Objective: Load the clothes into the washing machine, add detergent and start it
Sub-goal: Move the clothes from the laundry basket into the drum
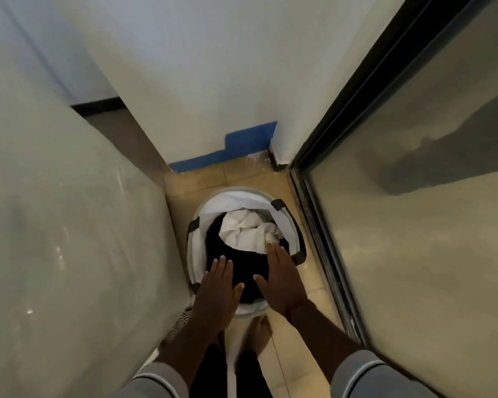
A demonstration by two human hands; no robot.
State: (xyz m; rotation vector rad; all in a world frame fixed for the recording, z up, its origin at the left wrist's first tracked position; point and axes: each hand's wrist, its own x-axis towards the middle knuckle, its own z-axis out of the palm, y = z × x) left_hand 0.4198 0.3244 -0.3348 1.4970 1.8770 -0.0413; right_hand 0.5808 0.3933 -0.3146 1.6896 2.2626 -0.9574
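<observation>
Straight below the head camera, both hands hang palm-down over a round basket [242,201] on tan floor [299,354], wedged between a pale panel [69,239] to the left of the fingers and a glass door [414,225] to their right. Left hand [217,288]: fingers [223,265] straight and close together, holding nothing, tips over the near-left rim and the black cloth [242,262]. Right hand [282,282]: fingers [273,251] straight, thumb spread wide, holding nothing; tips at the near edge of the white cloth [247,231], touching or just above, cannot tell which. Black cloth lies under and between both sets of fingers; white cloth lies ahead of them, toward the far side of the basket. A dark handle [279,203] sits beyond the right fingertips, and another [193,224] ahead of the left ones. No washer or detergent is in view. Judged stage: the very start, with the clothes not yet lifted. Risks: a flat, shallow grab may take only the top layer, so loose pieces trail and drop onto the floor; pulling up on one side could tip the basket; the narrow gap leaves little room, so the right knuckles may knock the glass; whites and darks lifted together could bleed in the wash.
</observation>
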